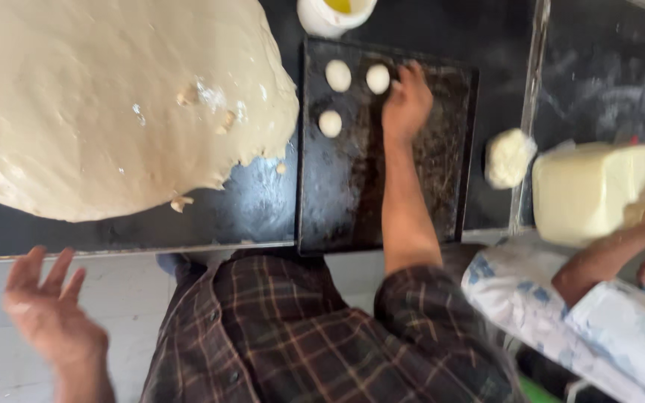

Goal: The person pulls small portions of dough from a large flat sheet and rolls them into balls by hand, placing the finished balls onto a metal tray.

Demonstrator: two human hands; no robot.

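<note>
On dark tray [442, 186], small round pale dough balls [377, 78]

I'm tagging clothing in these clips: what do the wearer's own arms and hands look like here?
Both hands are bare, without gloves, rings or a watch in view. The right hand comes from a dark plaid shirt, brown-grey with thin reddish lines, its sleeve pushed up to about the elbow, forearm uncovered. The left hand shows only a bare wrist; its sleeve is out of frame.

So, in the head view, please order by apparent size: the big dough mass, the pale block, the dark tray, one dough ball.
1. Big dough mass
2. Dark tray
3. Pale block, though cut by the frame edge
4. Dough ball
</note>
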